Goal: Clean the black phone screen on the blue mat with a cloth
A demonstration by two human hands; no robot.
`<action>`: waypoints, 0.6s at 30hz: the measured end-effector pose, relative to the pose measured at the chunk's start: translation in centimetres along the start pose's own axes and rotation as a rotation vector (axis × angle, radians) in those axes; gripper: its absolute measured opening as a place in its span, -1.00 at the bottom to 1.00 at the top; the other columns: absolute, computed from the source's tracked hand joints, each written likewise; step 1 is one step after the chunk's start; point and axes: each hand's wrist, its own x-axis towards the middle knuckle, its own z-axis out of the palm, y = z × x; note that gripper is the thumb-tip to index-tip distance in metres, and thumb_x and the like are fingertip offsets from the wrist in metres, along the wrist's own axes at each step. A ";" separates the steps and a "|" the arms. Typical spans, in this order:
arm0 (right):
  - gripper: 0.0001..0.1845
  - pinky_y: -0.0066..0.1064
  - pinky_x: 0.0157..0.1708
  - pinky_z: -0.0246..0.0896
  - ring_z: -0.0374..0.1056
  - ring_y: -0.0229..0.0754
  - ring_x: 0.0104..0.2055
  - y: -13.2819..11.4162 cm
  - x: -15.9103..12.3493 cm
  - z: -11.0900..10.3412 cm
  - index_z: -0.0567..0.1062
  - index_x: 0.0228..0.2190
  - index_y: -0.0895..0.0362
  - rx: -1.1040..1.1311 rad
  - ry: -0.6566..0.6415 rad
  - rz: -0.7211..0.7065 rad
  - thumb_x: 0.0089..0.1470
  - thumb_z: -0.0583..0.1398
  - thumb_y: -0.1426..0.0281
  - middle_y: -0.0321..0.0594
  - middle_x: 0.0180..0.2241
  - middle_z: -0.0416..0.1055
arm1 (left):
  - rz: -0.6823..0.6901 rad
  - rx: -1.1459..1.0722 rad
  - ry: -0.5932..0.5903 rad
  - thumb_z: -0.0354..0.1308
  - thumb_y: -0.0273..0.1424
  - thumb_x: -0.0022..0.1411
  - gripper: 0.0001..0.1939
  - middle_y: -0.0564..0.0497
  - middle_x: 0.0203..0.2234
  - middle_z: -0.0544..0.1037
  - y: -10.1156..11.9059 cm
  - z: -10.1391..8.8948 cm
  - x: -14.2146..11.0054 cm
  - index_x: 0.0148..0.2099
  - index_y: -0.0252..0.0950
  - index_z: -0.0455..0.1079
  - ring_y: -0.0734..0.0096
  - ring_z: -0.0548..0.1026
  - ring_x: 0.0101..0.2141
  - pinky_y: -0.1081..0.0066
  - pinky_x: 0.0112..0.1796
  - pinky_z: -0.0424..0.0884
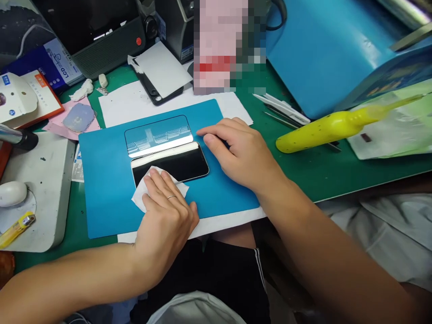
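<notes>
Glossy black round-cornered phone (175, 165) lies on the blue rectangular mat (108, 211), its wiping seemingly under way: the flat-fingered left hand (167, 204) presses, without clamping, a thin white cloth (138, 198) onto its near left corner. A clear black-bordered sheet (155, 129) lies just beside, not over it. Well apart, the empty right hand (241, 153) is loosely parted; whether it touches the sheet is unclear.

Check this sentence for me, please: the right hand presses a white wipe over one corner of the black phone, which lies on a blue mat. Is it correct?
The hand is wrong: in the head view, the left hand presses the white wipe over one corner of the black phone, which lies on the blue mat.
</notes>
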 end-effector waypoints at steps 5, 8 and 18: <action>-0.71 0.01 -0.08 0.41 0.53 0.12 -0.11 0.3 -0.2 0.0 0.69 -0.12 -0.07 0.030 0.002 -0.029 0.45 0.14 0.24 -0.12 -0.23 0.63 | -0.048 0.015 -0.131 -0.01 -0.26 0.55 -0.32 -0.72 0.23 0.43 0.4 -0.9 0.6 0.38 -0.83 0.38 -0.75 0.50 0.20 -0.27 -0.20 0.74; -0.71 0.03 -0.08 0.40 0.52 0.14 -0.12 0.3 -0.3 0.0 0.68 -0.12 -0.12 0.051 0.000 -0.026 0.46 0.14 0.19 -0.13 -0.24 0.63 | -0.068 -0.008 -0.100 -0.02 -0.23 0.55 -0.31 -0.71 0.22 0.45 0.3 -0.8 0.7 0.36 -0.82 0.40 -0.75 0.54 0.17 -0.27 -0.24 0.73; -0.73 -0.03 -0.17 0.38 0.52 0.10 -0.16 0.4 -0.5 0.1 0.68 -0.12 -0.10 0.031 0.001 -0.019 0.44 0.17 0.18 -0.15 -0.27 0.62 | -0.162 0.021 -0.090 0.07 -0.09 0.50 -0.23 -0.58 0.26 0.51 -2.5 -1.1 2.5 0.42 -0.68 0.40 -0.55 0.63 0.14 -0.02 -0.21 0.74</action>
